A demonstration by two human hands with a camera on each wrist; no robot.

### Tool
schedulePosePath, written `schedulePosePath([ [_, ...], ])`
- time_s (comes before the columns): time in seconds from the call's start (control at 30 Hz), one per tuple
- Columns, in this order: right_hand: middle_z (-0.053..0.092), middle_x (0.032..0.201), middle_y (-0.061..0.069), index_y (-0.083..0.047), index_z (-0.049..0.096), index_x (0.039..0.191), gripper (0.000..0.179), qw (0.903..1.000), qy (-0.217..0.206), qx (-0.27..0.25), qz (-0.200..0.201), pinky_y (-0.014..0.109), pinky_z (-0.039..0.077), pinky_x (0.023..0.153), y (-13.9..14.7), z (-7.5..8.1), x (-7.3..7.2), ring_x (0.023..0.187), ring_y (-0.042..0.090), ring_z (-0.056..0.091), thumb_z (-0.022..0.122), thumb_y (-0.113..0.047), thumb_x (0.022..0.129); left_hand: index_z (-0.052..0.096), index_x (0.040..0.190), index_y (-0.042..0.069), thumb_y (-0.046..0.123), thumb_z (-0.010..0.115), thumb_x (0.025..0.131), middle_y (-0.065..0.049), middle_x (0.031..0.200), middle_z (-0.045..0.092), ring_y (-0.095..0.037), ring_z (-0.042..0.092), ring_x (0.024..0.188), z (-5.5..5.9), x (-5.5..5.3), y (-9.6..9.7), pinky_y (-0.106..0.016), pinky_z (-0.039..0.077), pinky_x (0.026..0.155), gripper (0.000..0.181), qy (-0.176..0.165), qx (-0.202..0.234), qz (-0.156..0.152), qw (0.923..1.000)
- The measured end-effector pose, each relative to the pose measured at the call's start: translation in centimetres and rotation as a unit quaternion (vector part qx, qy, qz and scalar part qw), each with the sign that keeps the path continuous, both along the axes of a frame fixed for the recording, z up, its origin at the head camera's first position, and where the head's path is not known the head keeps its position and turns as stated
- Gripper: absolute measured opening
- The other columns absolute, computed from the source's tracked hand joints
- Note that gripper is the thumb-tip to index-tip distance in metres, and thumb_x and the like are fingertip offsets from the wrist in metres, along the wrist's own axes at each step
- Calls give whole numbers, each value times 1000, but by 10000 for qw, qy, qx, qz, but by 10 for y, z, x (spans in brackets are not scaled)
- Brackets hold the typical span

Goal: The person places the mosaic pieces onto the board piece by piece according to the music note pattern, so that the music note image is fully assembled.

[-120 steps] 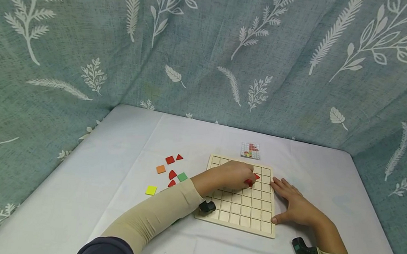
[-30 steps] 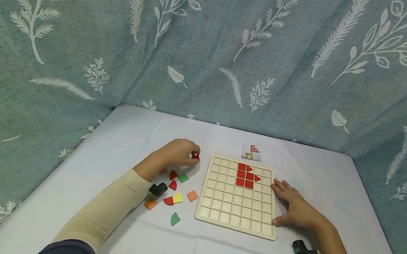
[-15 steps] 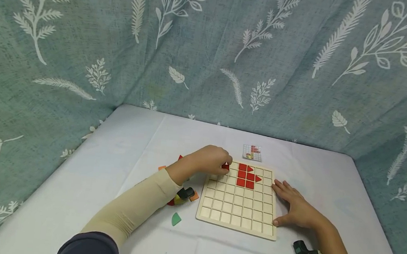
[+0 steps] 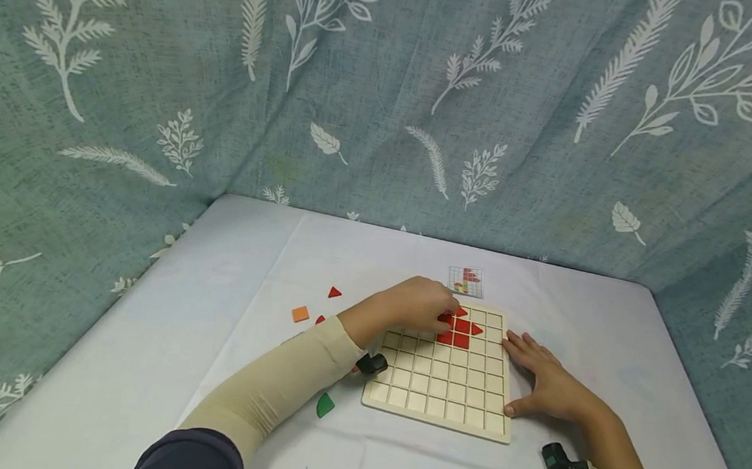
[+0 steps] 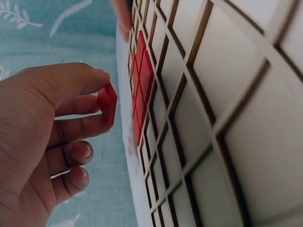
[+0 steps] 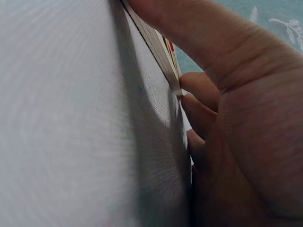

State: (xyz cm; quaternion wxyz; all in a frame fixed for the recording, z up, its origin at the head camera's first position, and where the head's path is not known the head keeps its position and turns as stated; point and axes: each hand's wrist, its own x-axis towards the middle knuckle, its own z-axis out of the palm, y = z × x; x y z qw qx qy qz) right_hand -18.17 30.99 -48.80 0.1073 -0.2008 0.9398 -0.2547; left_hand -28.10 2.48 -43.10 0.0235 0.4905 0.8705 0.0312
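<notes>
Between thumb and fingertips my left hand (image 4: 420,304) pinches a red square tile (image 5: 108,104), held just above the wooden grid board (image 4: 429,387). Beneath and beside those fingers, several red tiles (image 4: 461,340) sit in the board's upper cells, with red triangles (image 4: 477,330) at their right ends. My right hand (image 4: 542,377) rests with spread fingers against the board's right edge; in the right wrist view its thumb and fingertips touch the board's side (image 6: 158,52). The left hand hides some upper cells in the head view.
A small printed pattern card (image 4: 466,282) lies behind the board. Left of it are a red triangle (image 4: 334,292), an orange square (image 4: 300,314) and a green quarter-circle (image 4: 325,405). The left forearm covers other loose tiles. A leaf-patterned curtain (image 4: 387,115) hangs behind the table.
My left hand took a red tile from the pieces at the left and carried it right, over the board's red tiles. The right hand has stayed at the board's edge.
</notes>
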Motion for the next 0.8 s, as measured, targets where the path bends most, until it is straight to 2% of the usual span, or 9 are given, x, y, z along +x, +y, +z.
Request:
schedulePosePath([
  [0.27, 20, 159, 12, -6, 33, 151, 125, 10000, -1, -21, 38, 62, 6, 109, 2, 0, 0, 145, 39, 6, 86, -61, 53, 58, 79, 21, 33, 63, 92, 8, 71, 51, -7, 42, 61, -5, 1, 24, -25, 31, 53, 18, 109, -11, -217, 9997],
  [0.6, 19, 159, 12, -6, 32, 152, 124, 9999, -25, -54, 116, 61, 6, 109, 3, 1, -1, 145, 39, 5, 85, -61, 54, 67, 96, 21, 34, 61, 93, 11, 80, 56, -5, 51, 69, -5, 9, 50, -24, 42, 58, 15, 85, -118, -332, 9993],
  [0.8, 20, 159, 13, -8, 32, 152, 124, 9998, -22, -48, 167, 62, 6, 109, 3, 1, -3, 145, 39, 5, 85, -61, 53, 65, 93, 22, 36, 62, 93, 11, 79, 55, -5, 51, 68, -8, 14, 66, -25, 40, 57, 14, 226, -226, -314, 9990],
])
